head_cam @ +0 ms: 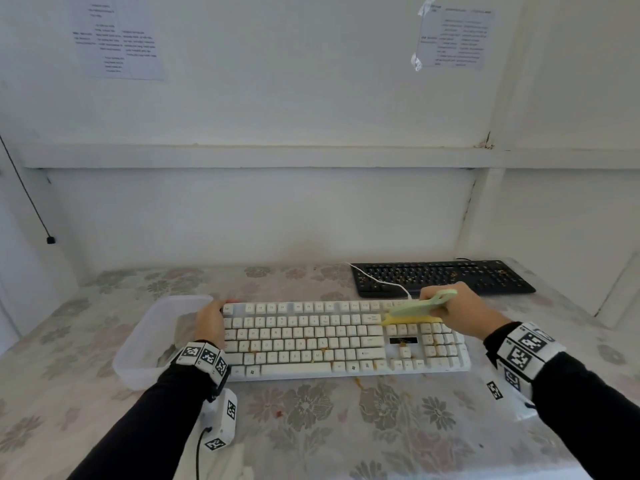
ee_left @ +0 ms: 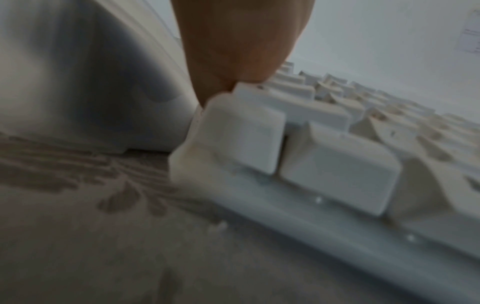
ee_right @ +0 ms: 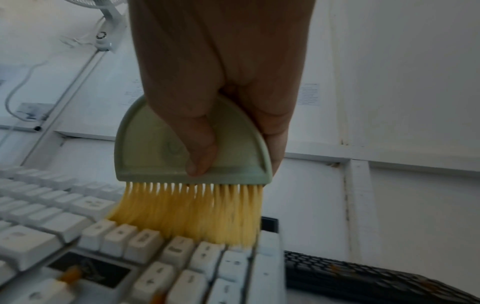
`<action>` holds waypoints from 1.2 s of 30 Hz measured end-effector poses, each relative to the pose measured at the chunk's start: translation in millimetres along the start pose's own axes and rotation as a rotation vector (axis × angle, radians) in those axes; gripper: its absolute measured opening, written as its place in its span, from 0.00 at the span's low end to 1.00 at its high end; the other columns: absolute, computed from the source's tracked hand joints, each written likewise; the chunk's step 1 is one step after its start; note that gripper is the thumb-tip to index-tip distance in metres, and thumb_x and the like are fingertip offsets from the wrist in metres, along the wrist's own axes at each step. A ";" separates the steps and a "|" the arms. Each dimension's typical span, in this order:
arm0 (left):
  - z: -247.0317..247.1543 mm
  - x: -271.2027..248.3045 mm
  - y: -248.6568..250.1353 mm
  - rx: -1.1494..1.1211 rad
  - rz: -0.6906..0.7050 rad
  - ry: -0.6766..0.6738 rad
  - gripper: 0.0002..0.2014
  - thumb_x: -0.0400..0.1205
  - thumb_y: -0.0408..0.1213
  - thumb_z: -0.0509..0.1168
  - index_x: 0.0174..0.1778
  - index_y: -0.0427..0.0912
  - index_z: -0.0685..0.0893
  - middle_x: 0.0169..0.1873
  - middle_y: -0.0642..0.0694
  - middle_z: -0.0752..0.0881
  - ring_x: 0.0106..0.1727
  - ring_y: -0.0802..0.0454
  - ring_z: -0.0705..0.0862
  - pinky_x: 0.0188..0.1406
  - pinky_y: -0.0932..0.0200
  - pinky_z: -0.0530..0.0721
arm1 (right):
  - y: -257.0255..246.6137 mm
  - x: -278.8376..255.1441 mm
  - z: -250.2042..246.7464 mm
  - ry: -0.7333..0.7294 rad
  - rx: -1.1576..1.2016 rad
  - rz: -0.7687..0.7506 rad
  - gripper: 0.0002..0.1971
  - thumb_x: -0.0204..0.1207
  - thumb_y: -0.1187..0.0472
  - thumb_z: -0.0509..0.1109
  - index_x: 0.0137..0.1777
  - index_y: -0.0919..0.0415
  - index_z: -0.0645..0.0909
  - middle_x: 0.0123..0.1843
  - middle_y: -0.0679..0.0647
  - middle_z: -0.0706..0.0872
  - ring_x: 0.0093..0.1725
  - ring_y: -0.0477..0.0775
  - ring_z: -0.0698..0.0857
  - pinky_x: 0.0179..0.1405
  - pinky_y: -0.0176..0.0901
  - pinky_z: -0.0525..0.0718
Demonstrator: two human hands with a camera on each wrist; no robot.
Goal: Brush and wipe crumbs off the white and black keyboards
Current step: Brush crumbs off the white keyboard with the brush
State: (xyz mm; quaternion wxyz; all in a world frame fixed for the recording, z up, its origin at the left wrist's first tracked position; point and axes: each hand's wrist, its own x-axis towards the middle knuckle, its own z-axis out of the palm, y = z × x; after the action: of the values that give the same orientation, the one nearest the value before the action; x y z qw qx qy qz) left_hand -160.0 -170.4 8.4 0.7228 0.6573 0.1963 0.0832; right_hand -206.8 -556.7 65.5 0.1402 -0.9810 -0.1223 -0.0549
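The white keyboard (head_cam: 346, 341) lies across the middle of the table with brown crumbs (head_cam: 323, 349) among its lower keys. My left hand (head_cam: 209, 322) grips its left end; the left wrist view shows this hand (ee_left: 241, 41) against the corner keys of the white keyboard (ee_left: 337, 168). My right hand (head_cam: 457, 311) holds a pale green brush (head_cam: 419, 306). Its yellow bristles (ee_right: 194, 211) press on the keys above the arrow block of the white keyboard (ee_right: 39, 236). The black keyboard (head_cam: 443, 277) lies behind at the right, with crumbs on it.
A clear plastic container (head_cam: 156, 341) stands just left of the white keyboard, touching my left hand. A white cable (head_cam: 381, 282) runs over the black keyboard's left end. Some crumbs (head_cam: 360, 382) lie on the flowered tablecloth in front. A white wall closes the back.
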 end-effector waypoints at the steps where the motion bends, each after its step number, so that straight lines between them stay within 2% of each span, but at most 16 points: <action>1: 0.1 0.3 -0.3 -0.005 -0.001 0.011 0.17 0.83 0.35 0.54 0.33 0.43 0.86 0.18 0.47 0.84 0.35 0.41 0.81 0.38 0.52 0.80 | 4.8 -2.8 -3.1 0.005 -0.004 0.013 0.24 0.74 0.72 0.68 0.31 0.40 0.70 0.31 0.39 0.79 0.32 0.37 0.79 0.31 0.26 0.71; 4: 0.0 -1.2 -0.5 -0.003 0.007 0.014 0.18 0.83 0.35 0.52 0.33 0.43 0.85 0.14 0.51 0.82 0.31 0.43 0.81 0.35 0.54 0.79 | 17.0 -11.3 -13.6 0.026 -0.030 0.062 0.25 0.73 0.76 0.65 0.28 0.43 0.69 0.28 0.42 0.77 0.30 0.40 0.76 0.29 0.28 0.67; 7: 1.4 -4.6 0.9 -0.018 0.008 0.023 0.18 0.84 0.35 0.51 0.35 0.43 0.84 0.12 0.51 0.81 0.16 0.55 0.81 0.27 0.58 0.78 | 22.6 -16.7 -25.7 0.069 -0.070 0.107 0.27 0.72 0.77 0.64 0.27 0.41 0.66 0.27 0.42 0.74 0.29 0.42 0.74 0.27 0.30 0.64; 9: 1.9 -4.9 1.4 -0.049 -0.004 0.041 0.16 0.83 0.36 0.53 0.35 0.43 0.84 0.12 0.51 0.81 0.12 0.57 0.79 0.22 0.62 0.79 | 13.4 -17.3 -32.3 0.097 -0.066 0.074 0.26 0.73 0.75 0.65 0.28 0.40 0.66 0.27 0.41 0.75 0.28 0.39 0.74 0.25 0.30 0.67; 11: 1.8 -3.5 0.9 -0.074 -0.014 0.057 0.16 0.82 0.36 0.53 0.36 0.43 0.85 0.13 0.50 0.81 0.13 0.55 0.79 0.24 0.60 0.80 | -5.5 -15.2 -34.2 0.102 -0.009 0.010 0.24 0.74 0.72 0.67 0.30 0.40 0.68 0.27 0.40 0.76 0.27 0.37 0.75 0.26 0.27 0.73; 13: 1.7 -3.5 1.0 -0.080 -0.013 0.060 0.16 0.82 0.36 0.53 0.36 0.44 0.85 0.14 0.50 0.82 0.15 0.53 0.80 0.23 0.60 0.80 | -25.8 -8.9 -28.2 0.098 0.070 -0.049 0.21 0.75 0.70 0.68 0.31 0.41 0.71 0.28 0.41 0.77 0.28 0.38 0.76 0.27 0.24 0.74; 15: 2.0 -4.3 0.8 -0.071 -0.015 0.059 0.16 0.82 0.36 0.53 0.37 0.44 0.86 0.17 0.48 0.83 0.19 0.50 0.81 0.22 0.61 0.80 | -42.1 1.4 -15.6 0.069 0.121 -0.096 0.16 0.76 0.69 0.67 0.35 0.46 0.75 0.30 0.41 0.78 0.28 0.40 0.77 0.27 0.25 0.74; 18: 2.5 -6.5 1.6 -0.062 -0.009 0.060 0.16 0.82 0.36 0.53 0.36 0.44 0.85 0.15 0.50 0.82 0.18 0.52 0.81 0.15 0.66 0.78 | -58.2 13.8 4.3 0.029 0.129 -0.139 0.05 0.77 0.68 0.67 0.46 0.56 0.82 0.32 0.44 0.80 0.28 0.37 0.76 0.27 0.23 0.73; 21: 2.3 -6.2 1.3 -0.055 -0.015 0.055 0.15 0.82 0.37 0.54 0.37 0.44 0.86 0.14 0.50 0.82 0.26 0.44 0.80 0.28 0.56 0.80 | -56.2 14.3 8.5 0.007 0.121 -0.150 0.04 0.76 0.68 0.67 0.46 0.60 0.82 0.34 0.48 0.81 0.30 0.37 0.75 0.29 0.23 0.72; 23: 2.3 -6.8 1.3 -0.061 -0.023 0.058 0.15 0.81 0.37 0.55 0.36 0.45 0.86 0.14 0.50 0.82 0.25 0.45 0.80 0.29 0.56 0.80 | -44.0 10.0 3.5 -0.011 0.129 -0.105 0.09 0.75 0.70 0.67 0.42 0.53 0.79 0.33 0.44 0.79 0.32 0.37 0.76 0.30 0.22 0.72; 25: 3.0 -7.1 1.6 -0.057 -0.027 0.059 0.15 0.81 0.37 0.55 0.36 0.46 0.86 0.14 0.50 0.82 0.22 0.47 0.80 0.25 0.59 0.80 | -25.3 3.9 -1.7 -0.023 0.104 -0.038 0.15 0.75 0.71 0.67 0.36 0.48 0.74 0.32 0.40 0.77 0.33 0.37 0.76 0.29 0.23 0.71; 27: 3.2 -7.5 2.0 -0.057 -0.024 0.063 0.15 0.81 0.37 0.55 0.36 0.45 0.86 0.13 0.50 0.82 0.24 0.45 0.80 0.26 0.59 0.80 | -7.8 -4.2 -7.5 -0.029 0.070 0.023 0.20 0.75 0.71 0.68 0.34 0.43 0.71 0.33 0.38 0.77 0.34 0.35 0.76 0.29 0.22 0.71; 30: 3.4 -6.7 1.3 -0.056 -0.006 0.056 0.14 0.82 0.37 0.55 0.36 0.44 0.84 0.12 0.51 0.81 0.23 0.47 0.80 0.27 0.58 0.78 | 11.8 -17.6 -16.8 -0.032 0.033 0.123 0.21 0.75 0.72 0.67 0.33 0.43 0.71 0.33 0.39 0.77 0.34 0.34 0.76 0.29 0.22 0.72; 33: 3.3 -7.9 2.0 -0.066 -0.002 0.070 0.14 0.82 0.36 0.55 0.37 0.43 0.84 0.11 0.51 0.80 0.12 0.57 0.78 0.16 0.66 0.78 | 31.5 -25.0 -24.0 -0.025 0.011 0.220 0.22 0.74 0.74 0.67 0.32 0.43 0.70 0.33 0.41 0.76 0.37 0.45 0.79 0.28 0.25 0.68; 35: 2.2 -6.5 0.6 -0.073 -0.005 0.069 0.13 0.82 0.36 0.55 0.43 0.40 0.86 0.11 0.51 0.80 0.11 0.57 0.77 0.11 0.69 0.74 | 38.4 -27.0 -27.6 -0.009 -0.012 0.288 0.18 0.74 0.73 0.67 0.38 0.45 0.74 0.37 0.46 0.79 0.44 0.52 0.81 0.32 0.25 0.68; 36: 2.0 -6.2 0.1 -0.073 -0.006 0.073 0.13 0.82 0.36 0.55 0.45 0.39 0.86 0.11 0.51 0.80 0.11 0.58 0.77 0.10 0.70 0.74 | 37.0 -27.3 -30.1 -0.003 -0.031 0.316 0.14 0.74 0.72 0.66 0.43 0.49 0.78 0.42 0.51 0.82 0.47 0.55 0.82 0.36 0.29 0.73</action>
State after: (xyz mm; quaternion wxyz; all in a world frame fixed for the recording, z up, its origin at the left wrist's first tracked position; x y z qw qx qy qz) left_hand -164.8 -174.6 9.6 0.7389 0.6265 0.2213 0.1119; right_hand -225.9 -606.0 80.7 0.1318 -0.9901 0.0344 -0.0326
